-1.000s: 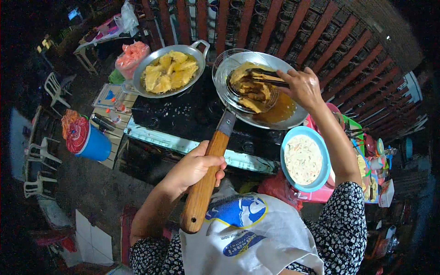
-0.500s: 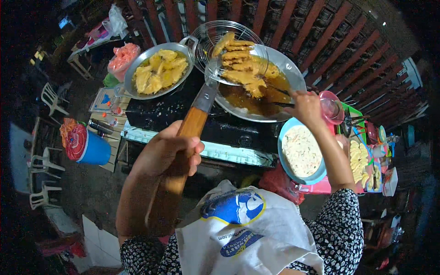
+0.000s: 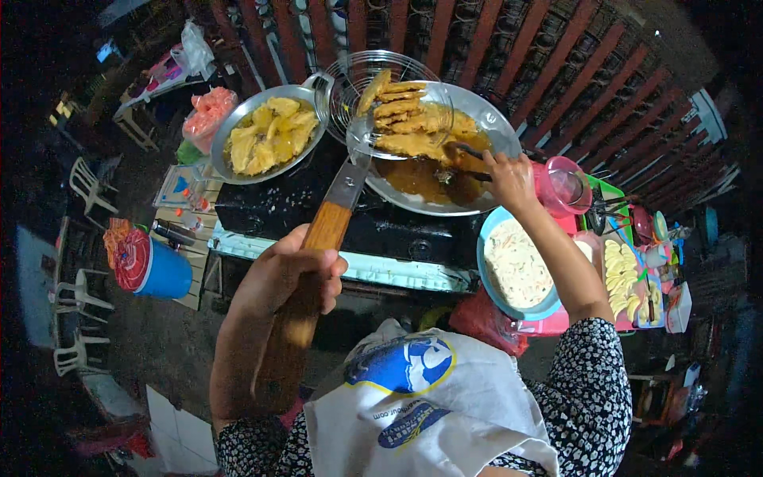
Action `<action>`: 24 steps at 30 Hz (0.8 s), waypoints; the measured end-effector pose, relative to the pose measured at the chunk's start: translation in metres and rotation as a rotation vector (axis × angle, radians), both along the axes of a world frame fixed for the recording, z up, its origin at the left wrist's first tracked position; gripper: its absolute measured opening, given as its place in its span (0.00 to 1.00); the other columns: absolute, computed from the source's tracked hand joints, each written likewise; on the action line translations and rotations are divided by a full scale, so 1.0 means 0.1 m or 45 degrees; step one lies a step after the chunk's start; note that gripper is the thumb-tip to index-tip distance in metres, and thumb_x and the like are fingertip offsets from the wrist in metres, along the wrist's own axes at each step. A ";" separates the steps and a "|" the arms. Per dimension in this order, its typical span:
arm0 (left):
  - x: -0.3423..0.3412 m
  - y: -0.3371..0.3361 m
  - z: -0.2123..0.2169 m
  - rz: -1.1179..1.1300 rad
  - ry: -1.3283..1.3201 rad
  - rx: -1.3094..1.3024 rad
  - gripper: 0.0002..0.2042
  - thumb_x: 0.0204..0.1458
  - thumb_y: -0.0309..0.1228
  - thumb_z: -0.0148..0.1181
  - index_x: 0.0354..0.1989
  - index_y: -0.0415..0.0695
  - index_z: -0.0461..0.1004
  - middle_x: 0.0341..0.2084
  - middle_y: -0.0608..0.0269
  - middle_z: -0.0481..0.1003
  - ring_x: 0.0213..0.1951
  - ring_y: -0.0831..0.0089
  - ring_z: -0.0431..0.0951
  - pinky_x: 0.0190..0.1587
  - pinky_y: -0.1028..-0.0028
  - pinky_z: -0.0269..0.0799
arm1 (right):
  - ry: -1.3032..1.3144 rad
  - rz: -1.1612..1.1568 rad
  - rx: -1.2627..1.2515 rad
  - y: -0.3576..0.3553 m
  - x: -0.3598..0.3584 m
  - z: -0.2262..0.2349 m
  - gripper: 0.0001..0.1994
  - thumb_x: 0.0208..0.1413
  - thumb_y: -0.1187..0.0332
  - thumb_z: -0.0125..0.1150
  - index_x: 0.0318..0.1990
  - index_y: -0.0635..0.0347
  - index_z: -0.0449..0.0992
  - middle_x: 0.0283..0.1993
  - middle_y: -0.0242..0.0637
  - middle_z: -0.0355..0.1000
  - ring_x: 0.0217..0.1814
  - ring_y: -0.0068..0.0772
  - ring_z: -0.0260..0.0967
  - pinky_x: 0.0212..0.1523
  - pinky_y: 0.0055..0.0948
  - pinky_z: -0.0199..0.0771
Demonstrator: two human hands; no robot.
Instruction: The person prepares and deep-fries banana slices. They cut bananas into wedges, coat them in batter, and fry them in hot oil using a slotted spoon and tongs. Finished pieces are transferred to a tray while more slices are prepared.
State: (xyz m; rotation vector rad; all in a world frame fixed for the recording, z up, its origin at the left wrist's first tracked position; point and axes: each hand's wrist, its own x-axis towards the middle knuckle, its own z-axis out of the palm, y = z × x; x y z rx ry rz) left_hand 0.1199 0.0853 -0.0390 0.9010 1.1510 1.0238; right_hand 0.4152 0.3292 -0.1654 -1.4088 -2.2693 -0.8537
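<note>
My left hand is wrapped round the wooden handle of a wire skimmer. Its round basket sits over the far-left side of a wide wok of brown oil. Golden fritters lie stacked in the basket, and one long piece rests at its near edge. In my right hand is a pair of dark tongs, reaching in from the right over the oil. The tong tips are beside that long piece; whether they touch it I cannot tell.
A second pan of frying yellow pieces stands left on the black stove. Right of the stove are a blue bowl of pale batter, a pink tub and a tray of sliced yellow pieces. Wooden slats rise behind.
The piece that drooped over the oil at the tongs now lies flatter along the skimmer's near edge. My right hand and the tongs have shifted slightly. Both hands keep their grips.
</note>
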 end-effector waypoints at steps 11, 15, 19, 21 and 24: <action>-0.06 0.01 -0.28 -0.071 -0.101 -0.068 0.16 0.43 0.29 0.53 0.39 0.39 0.57 0.25 0.61 0.65 0.20 0.76 0.66 0.20 0.75 0.66 | 0.935 -0.020 -0.655 0.33 0.88 0.17 0.23 0.39 0.47 0.61 0.38 0.55 0.76 0.29 0.40 0.74 0.31 0.34 0.72 0.33 0.31 0.70; -0.03 0.01 -0.29 -0.025 -0.025 -0.099 0.14 0.44 0.28 0.52 0.37 0.39 0.58 0.25 0.60 0.65 0.20 0.76 0.66 0.22 0.75 0.66 | 1.337 0.065 -0.902 0.13 0.93 0.33 0.20 0.42 0.55 0.63 0.37 0.62 0.76 0.28 0.33 0.73 0.29 0.21 0.66 0.34 0.22 0.66; -0.02 0.03 -0.29 -0.037 -0.068 -0.121 0.12 0.46 0.26 0.50 0.37 0.40 0.58 0.25 0.60 0.65 0.21 0.76 0.66 0.23 0.75 0.65 | 1.395 0.081 -0.912 -0.06 0.95 0.56 0.18 0.44 0.58 0.63 0.38 0.63 0.76 0.30 0.34 0.73 0.29 0.22 0.66 0.36 0.22 0.65; -0.04 0.04 -0.31 -0.063 -0.118 -0.127 0.11 0.47 0.25 0.50 0.38 0.40 0.57 0.25 0.61 0.65 0.22 0.76 0.67 0.23 0.75 0.65 | 1.394 0.089 -0.873 -0.06 0.97 0.62 0.20 0.43 0.57 0.63 0.39 0.63 0.75 0.33 0.37 0.74 0.32 0.25 0.69 0.37 0.24 0.66; -0.06 0.07 -0.34 -0.096 -0.203 -0.156 0.12 0.48 0.25 0.49 0.39 0.41 0.56 0.25 0.61 0.65 0.22 0.76 0.67 0.23 0.74 0.65 | 1.320 0.066 -0.645 -0.07 0.88 0.71 0.18 0.46 0.60 0.61 0.41 0.64 0.74 0.33 0.32 0.73 0.33 0.23 0.68 0.37 0.20 0.66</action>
